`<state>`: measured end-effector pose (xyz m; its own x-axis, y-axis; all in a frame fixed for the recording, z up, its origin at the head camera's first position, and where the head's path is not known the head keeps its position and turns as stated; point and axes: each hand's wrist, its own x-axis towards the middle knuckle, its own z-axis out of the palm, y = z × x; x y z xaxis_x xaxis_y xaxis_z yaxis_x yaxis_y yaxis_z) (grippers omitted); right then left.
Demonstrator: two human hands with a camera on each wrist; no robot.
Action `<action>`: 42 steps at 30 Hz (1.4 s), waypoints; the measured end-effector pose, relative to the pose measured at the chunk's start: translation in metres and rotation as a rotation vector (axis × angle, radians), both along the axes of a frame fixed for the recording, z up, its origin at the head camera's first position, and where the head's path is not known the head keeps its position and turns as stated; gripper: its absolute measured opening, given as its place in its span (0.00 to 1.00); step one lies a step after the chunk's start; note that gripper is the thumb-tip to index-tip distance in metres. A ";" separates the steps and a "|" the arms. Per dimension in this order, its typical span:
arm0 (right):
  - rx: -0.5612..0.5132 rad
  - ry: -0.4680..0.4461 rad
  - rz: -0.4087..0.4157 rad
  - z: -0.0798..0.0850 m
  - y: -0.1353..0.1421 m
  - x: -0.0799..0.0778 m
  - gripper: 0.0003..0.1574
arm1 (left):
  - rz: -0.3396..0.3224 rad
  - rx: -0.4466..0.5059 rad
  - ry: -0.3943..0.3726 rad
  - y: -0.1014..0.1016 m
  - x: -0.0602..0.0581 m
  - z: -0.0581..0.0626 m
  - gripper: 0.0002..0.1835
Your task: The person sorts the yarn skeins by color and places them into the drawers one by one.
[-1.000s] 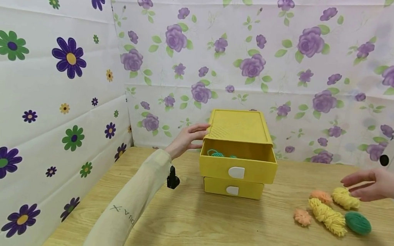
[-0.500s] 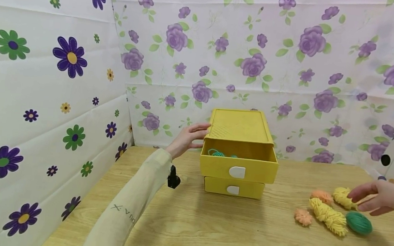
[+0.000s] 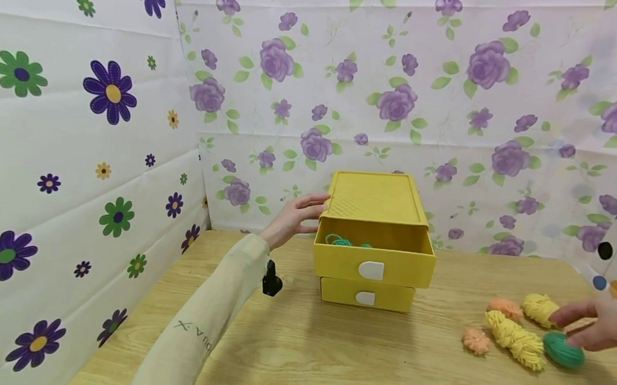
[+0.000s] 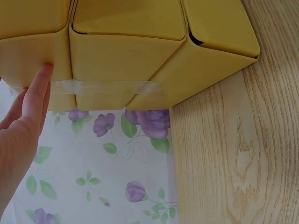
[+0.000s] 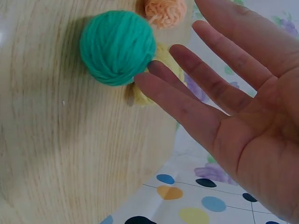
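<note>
A yellow drawer box [image 3: 376, 195] stands on the table, its upper drawer [image 3: 338, 262] pulled out and green yarn [image 3: 340, 241] lying inside. My left hand [image 3: 294, 218] rests on the box's left side with extended fingers; in the left wrist view a fingertip [image 4: 45, 70] meets the yellow wall. To the right, my right hand [image 3: 605, 326] hovers at a green yarn ball [image 3: 558, 350], its fingers spread and holding nothing. The right wrist view shows its fingertips [image 5: 145, 83] right by the ball's edge.
Beside the green ball lie two yellow yarn skeins [image 3: 514, 340] and two peach yarn bundles [image 3: 475, 341]. The lower drawer [image 3: 341, 290] is closed. Floral sheets [image 3: 397, 103] rise behind the wooden table [image 3: 360, 366] and along its left side.
My right hand has moved down from above the far yellow skein to the green yarn ball. The left hand stays against the box.
</note>
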<state>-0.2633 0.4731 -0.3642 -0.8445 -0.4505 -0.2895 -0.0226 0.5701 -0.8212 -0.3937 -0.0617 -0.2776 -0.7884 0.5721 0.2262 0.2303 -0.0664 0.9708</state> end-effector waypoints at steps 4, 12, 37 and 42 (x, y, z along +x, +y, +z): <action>0.045 0.129 0.066 -0.007 0.003 0.000 0.25 | -0.001 0.002 0.000 0.000 -0.001 0.000 0.21; 0.099 0.236 0.088 -0.018 0.010 -0.003 0.25 | -0.004 0.010 -0.002 0.000 -0.001 -0.002 0.21; 0.164 0.184 -0.104 -0.033 0.015 0.002 0.26 | 0.000 0.004 0.004 0.001 -0.001 -0.002 0.21; 0.279 0.244 -0.150 -0.028 0.009 0.002 0.25 | 0.001 0.001 0.007 0.000 -0.001 -0.002 0.21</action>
